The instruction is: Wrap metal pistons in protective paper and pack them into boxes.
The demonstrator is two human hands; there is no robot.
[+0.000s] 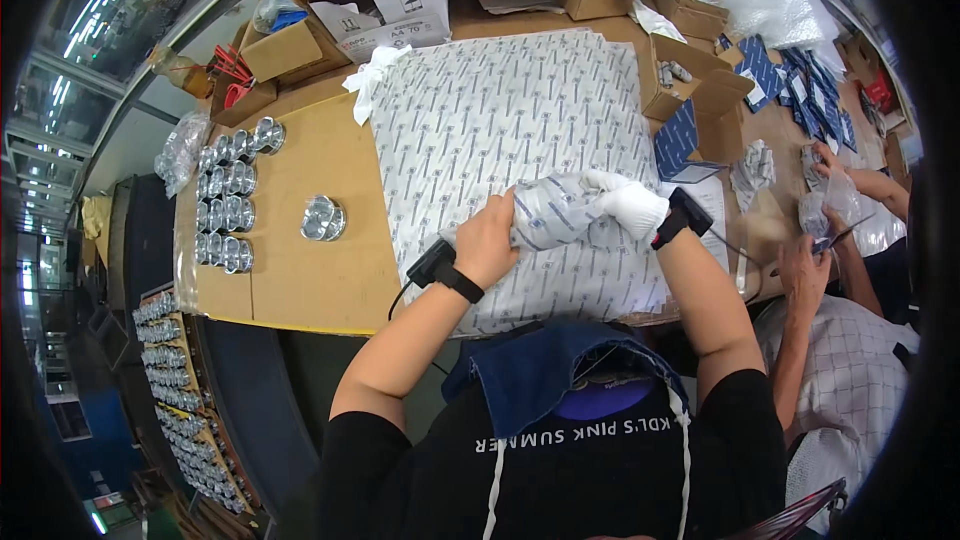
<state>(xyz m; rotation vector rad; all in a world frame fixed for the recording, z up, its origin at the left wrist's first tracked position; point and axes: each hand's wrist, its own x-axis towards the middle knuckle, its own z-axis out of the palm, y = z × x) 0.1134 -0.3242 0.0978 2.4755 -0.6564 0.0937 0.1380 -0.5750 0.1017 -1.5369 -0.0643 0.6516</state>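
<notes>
Bundle [550, 215]: one, wrapped in printed paper, lying between both hands over the near half of the paper stack [500, 110]; contents hidden. Whether its underside touched the stack could not be told.

Left hand [487, 240]: bare; fingers curled together around the bundle's left end.

Right hand [628, 208]: in a white glove; fingers bent over the right end, gripping paper. Exact fingertip contact could not be made out.

Risk, loosening: the wrap looked loose and creased at the right; uneven grip there seemed liable to let a fold spring open.

Risk, tearing: the paper appeared thin; a hard twist between the two hands might have split it over any edge inside.

Risk, slipping: gloved fabric on smooth paper probably gave less hold than bare skin, so the right end was likelier to drop.

Risk, shifting sheets: the stack lay loose on the worktop [300, 290]; pressure from the bundle could have skewed its upper sheets.

Risk, snagging: a cable [403, 295] hung from the left wrist's device [432, 262]; a wide swing might have caught it on the worktop's edge.

Risk, knocking: one metal ring [323, 218] stood apart, left of the stack, with rows of metal rings [228, 182] beyond; a leftward sweep of the forearm could have toppled it.
</notes>
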